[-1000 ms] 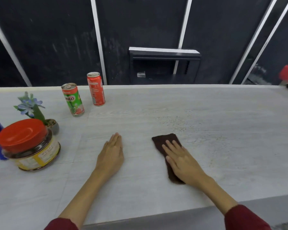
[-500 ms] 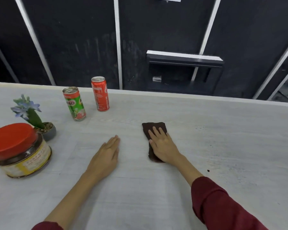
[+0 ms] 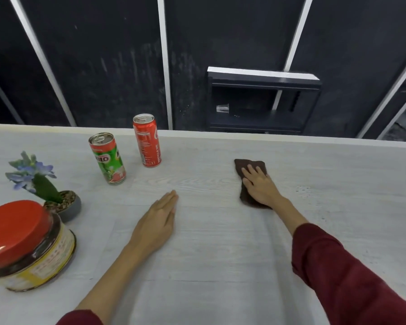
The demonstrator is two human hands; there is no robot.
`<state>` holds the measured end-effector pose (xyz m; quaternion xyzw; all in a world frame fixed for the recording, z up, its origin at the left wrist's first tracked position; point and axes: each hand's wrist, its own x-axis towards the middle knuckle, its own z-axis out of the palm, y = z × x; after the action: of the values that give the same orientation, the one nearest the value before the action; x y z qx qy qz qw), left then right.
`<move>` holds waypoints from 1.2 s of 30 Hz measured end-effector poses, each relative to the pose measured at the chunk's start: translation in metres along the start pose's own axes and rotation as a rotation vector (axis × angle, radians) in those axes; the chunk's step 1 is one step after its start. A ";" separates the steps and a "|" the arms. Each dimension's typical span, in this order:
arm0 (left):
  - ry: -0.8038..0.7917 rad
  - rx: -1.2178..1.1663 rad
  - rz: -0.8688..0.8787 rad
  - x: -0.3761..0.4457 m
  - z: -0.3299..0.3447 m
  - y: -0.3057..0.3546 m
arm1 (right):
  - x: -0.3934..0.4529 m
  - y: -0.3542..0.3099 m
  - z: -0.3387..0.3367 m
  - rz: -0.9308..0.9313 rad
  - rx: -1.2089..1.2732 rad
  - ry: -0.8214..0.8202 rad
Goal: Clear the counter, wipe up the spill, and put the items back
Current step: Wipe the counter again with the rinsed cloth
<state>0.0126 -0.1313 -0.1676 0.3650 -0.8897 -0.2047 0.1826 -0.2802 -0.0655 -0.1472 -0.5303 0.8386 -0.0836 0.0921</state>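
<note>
A: Where was the cloth [image 3: 249,184], and which way did it run?

B: The brown cloth lay flat on the table [image 3: 220,254], well to the right of the red can [image 3: 148,140]. It was folded into a narrow strip. Its long axis ran from the near edge of the table toward the far edge, the far end leaning slightly toward the red can.

A: State of the hands?

B: The right hand [image 3: 259,185] lay on the cloth with fingers straight and slightly spread, pressing it down, not curled round it. The left hand [image 3: 158,221] rested flat on the bare table, fingers together, nearer the person than the red can, holding nothing.

A: How should the wiping stroke be done well?

B: Judged from this position: keep the palm flat and the pressure even, so the whole strip stays in contact. Overlap each pass. A patch of small dark specks [image 3: 302,190] showed to the right of the cloth; it probably needs a pass. Steer the strokes short of the red can and the green can [image 3: 108,159] beside it.

A: Anything else standing?

B: Left of the green can stood a small potted plant [image 3: 45,184] and a red-lidded jar [image 3: 26,245].
</note>
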 end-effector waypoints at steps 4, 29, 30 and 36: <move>0.016 -0.005 0.003 -0.001 0.002 0.000 | 0.015 -0.049 0.013 -0.186 0.007 -0.080; 0.036 0.040 -0.067 -0.102 -0.040 -0.022 | -0.113 -0.151 0.054 -0.479 0.072 -0.073; 0.038 0.035 -0.066 -0.102 -0.039 -0.022 | -0.125 -0.153 0.055 -0.485 0.069 -0.050; 0.042 0.028 -0.055 -0.102 -0.040 -0.022 | -0.199 -0.140 0.062 -0.433 -0.064 0.068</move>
<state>0.1123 -0.0814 -0.1622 0.3960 -0.8782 -0.1894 0.1902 -0.0594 0.0527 -0.1609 -0.6976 0.7100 -0.0927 0.0266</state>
